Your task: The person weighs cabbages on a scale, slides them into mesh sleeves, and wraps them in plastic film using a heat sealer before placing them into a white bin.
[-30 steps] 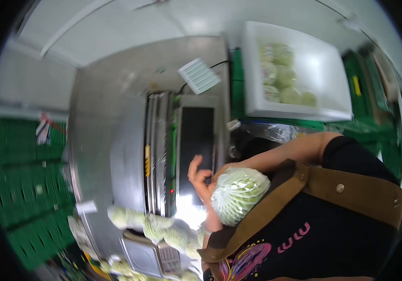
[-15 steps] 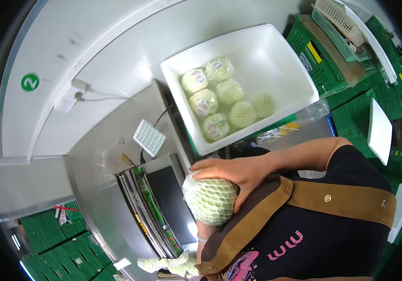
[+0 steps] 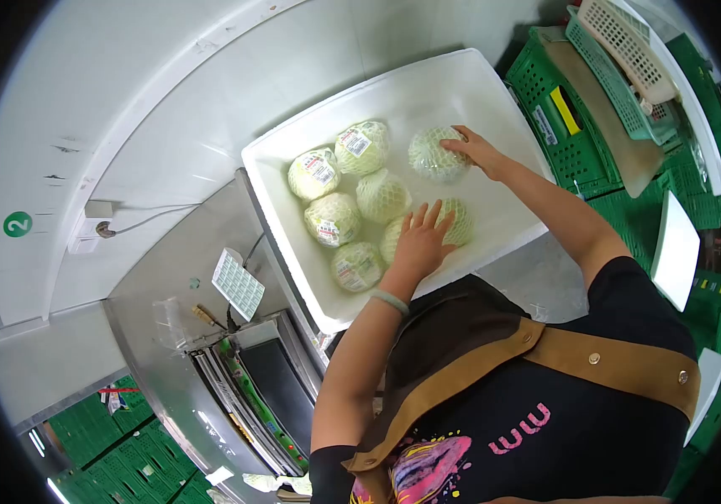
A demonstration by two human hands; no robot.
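A white foam box (image 3: pixel 495 109) holds several round, pale green pieces of produce in white foam nets. My right hand (image 3: pixel 474 151) grips the side of one netted ball (image 3: pixel 433 158) near the box's back middle; film shines on it. My left hand (image 3: pixel 422 244), with a band on the wrist, reaches over the front of the box. Its fingers are spread over two netted balls, one at its right (image 3: pixel 459 220), and partly hide them. To the left, netted balls with printed labels, such as a labelled ball (image 3: pixel 314 174), lie close together.
A steel bench (image 3: pixel 155 336) with a wrapping machine (image 3: pixel 276 378) stands at left, a small keypad (image 3: pixel 238 286) behind it. Green crates (image 3: pixel 562 126) and stacked baskets (image 3: pixel 621 76) are at right. A wall socket (image 3: pixel 96 227) with a cable is at far left.
My right hand has moved from in front of my apron into the box with the netted ball. My left hand, hidden behind the ball before, now lies over the box's front balls.
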